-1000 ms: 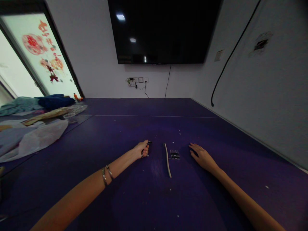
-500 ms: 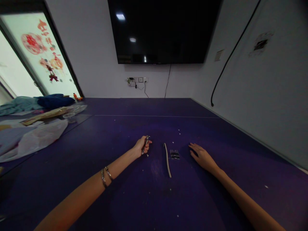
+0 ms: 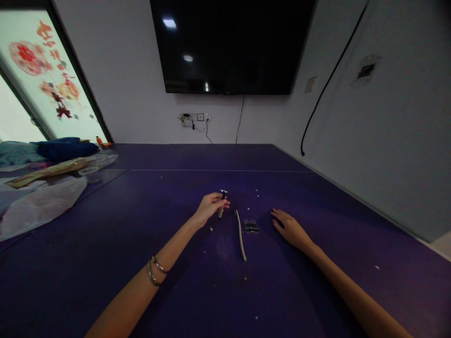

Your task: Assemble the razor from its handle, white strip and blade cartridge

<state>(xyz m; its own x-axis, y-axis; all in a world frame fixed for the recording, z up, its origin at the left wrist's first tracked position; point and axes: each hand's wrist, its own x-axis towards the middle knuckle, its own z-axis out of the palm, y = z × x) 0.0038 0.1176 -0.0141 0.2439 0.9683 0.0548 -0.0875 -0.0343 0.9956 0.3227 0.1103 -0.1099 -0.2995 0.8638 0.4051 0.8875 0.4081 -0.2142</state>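
Observation:
My left hand [image 3: 212, 206] is closed around the dark and pale handle of a small razor [image 3: 221, 210], held nearly upright with its thin T-shaped head at the top. To its right on the purple surface lies a slim, slightly curved white stick [image 3: 241, 237], which looks like a toothbrush with a small dark patch at its far end. Beside that sits a small clear case [image 3: 251, 226] with black parts inside. My right hand [image 3: 291, 228] rests palm down to the right of the case, fingers stretched out, holding nothing.
Plastic bags [image 3: 45, 202] and folded blue cloth [image 3: 66, 149] lie at the left. A television [image 3: 229, 47] hangs on the wall ahead, with sockets [image 3: 197, 117] below. A black cable [image 3: 327, 84] dangles by the right wall. White crumbs dot the purple surface [image 3: 176, 300].
My left hand has lifted slightly and moved toward the white stick. The razor's head now shows above my fingers. My right hand keeps its place while the whole view has shifted a little.

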